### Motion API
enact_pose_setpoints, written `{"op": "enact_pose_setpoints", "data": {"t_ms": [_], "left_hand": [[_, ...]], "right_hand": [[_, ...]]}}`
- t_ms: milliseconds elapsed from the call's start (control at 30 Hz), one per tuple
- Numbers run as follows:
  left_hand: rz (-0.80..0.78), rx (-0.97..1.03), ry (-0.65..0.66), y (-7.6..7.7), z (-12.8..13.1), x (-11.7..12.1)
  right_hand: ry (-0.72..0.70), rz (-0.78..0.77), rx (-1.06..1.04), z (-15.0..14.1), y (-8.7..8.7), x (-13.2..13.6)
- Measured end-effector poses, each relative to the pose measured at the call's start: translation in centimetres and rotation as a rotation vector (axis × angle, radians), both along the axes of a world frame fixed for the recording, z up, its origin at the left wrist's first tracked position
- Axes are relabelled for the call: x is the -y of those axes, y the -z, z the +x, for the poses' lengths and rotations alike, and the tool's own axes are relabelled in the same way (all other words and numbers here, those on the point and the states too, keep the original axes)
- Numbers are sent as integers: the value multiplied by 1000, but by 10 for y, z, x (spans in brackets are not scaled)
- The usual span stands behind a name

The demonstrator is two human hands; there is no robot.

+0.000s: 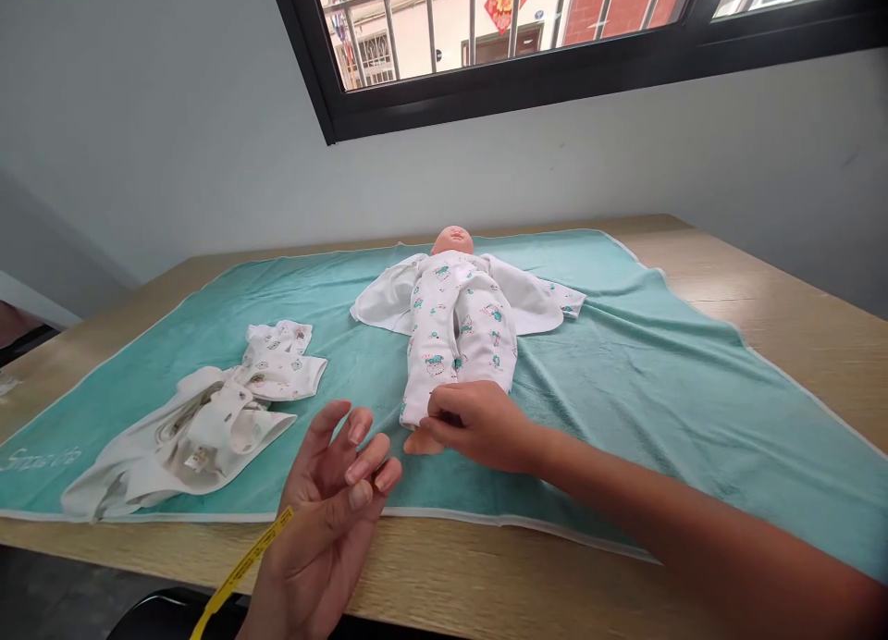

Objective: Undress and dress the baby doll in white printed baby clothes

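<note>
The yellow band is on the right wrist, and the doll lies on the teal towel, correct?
Not quite: the head view shows the yellow band on the wrist of the left hand. The doll does lie on the teal towel.

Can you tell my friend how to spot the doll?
Find the wooden table, then the teal towel spread over it. Down its middle lies a doll in white printed clothes. Unlike the crumpled clothing at the picture's left, it shows a head and foot.
</note>
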State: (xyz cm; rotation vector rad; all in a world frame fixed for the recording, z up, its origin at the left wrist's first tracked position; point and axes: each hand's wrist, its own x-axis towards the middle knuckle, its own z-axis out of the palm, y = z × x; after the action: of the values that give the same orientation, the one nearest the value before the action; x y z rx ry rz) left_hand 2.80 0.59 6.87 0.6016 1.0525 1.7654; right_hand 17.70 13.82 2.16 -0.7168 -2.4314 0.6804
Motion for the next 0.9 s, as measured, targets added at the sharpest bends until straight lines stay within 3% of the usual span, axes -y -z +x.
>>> {"op": "enact_pose_setpoints", "data": {"t_ms": [200,333,400,567,633,733,900], "left_hand": [[-42,10,-13,5,-4,1],[-28,12,-21,11,-9,-2],[-41,-134,14,17,-15,-8],[-179,-840,149,45,-32,-26],[-187,-961,232,55,-34,-29],[-150,-1041,270,63,-28,-31],[-94,-1125,221,55,-8,-39]], "right_hand": [[2,45,32,0,1,0],[-46,200,51,0,2,1],[-76,282,88,1,0,1],[-76,312,245,4,-11,2],[-116,297,292,5,-14,2],[-134,160,220,4,-15,0],[44,-432,-105,3,-18,-3]]}}
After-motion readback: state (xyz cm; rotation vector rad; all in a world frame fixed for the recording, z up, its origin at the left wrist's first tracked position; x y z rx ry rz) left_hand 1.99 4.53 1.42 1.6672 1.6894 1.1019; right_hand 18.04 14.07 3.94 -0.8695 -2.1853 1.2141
